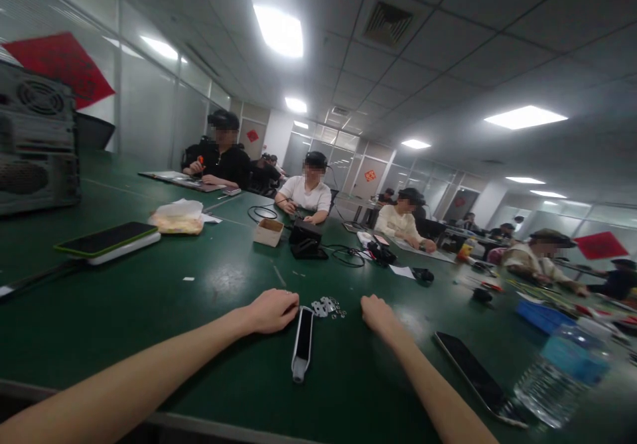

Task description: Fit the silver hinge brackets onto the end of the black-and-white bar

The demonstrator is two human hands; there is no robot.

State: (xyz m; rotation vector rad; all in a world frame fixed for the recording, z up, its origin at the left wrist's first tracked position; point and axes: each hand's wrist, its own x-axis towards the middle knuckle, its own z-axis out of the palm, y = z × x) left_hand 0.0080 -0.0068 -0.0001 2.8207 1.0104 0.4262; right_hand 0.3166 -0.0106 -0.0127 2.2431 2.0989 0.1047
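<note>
My left hand [273, 311] rests on the green table with its fingers curled in. Just right of its fingertips lies a slim, long object with a pale rim, a black face and a grey tapered end [302, 344], its tapered end toward me. Beyond its far end are several small flat metal plates [326, 306], with tiny metal pieces [339, 313] scattered beside them. On the other side of these parts, my right hand [378, 314] lies on the tabletop in a loose fist, apart from them. Nothing shows in either hand.
A phone [475, 371] and a water bottle [562, 371] are at right, near a blue tray [542, 314]. Ahead stand a small box [269, 233] and a black device [304, 237]. Another phone [109, 238] and a tissue pack [178, 218] lie left. Several people sit around.
</note>
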